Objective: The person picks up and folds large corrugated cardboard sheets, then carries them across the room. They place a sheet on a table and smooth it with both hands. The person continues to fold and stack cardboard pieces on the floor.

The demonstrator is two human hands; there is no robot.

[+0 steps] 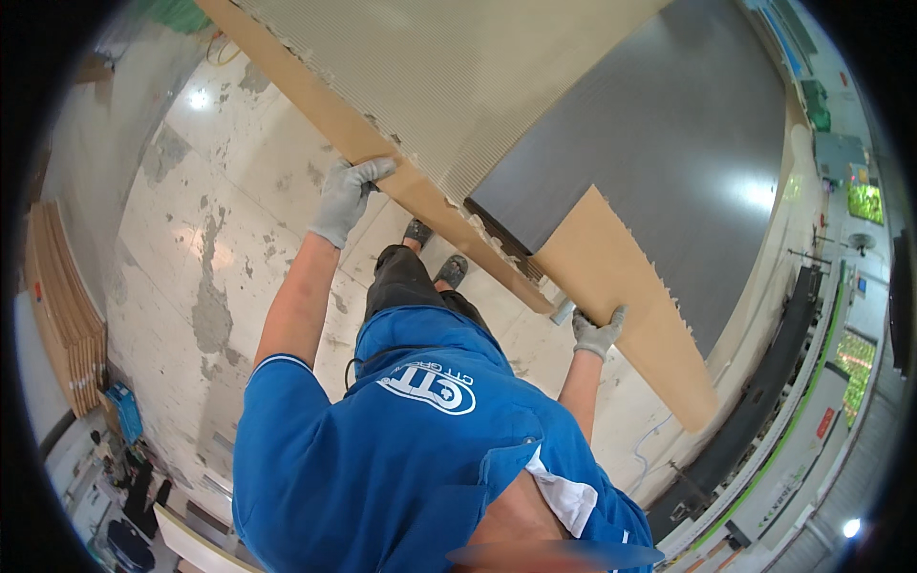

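My left hand [350, 199], in a grey work glove, is closed on the near edge of a long brown cardboard strip [420, 188], thumb lying on top. The strip has a ragged, torn edge and borders a large ridged cardboard sheet [458, 76]. To the right, my gloved right hand [600, 332] grips the edge of another torn cardboard piece [616, 263], which lies partly over a smooth dark grey panel [659, 143]. Its fingers are partly hidden under the piece. A corner of the panel shows between the two cardboard parts.
My feet in dark sandals [451, 272] stand on a worn, pale floor [210, 286] below the stack. Brown boards [62, 296] lean at the far left. A long machine [755, 468] with a green stripe runs along the right. A thin cable [650, 439] lies near it.
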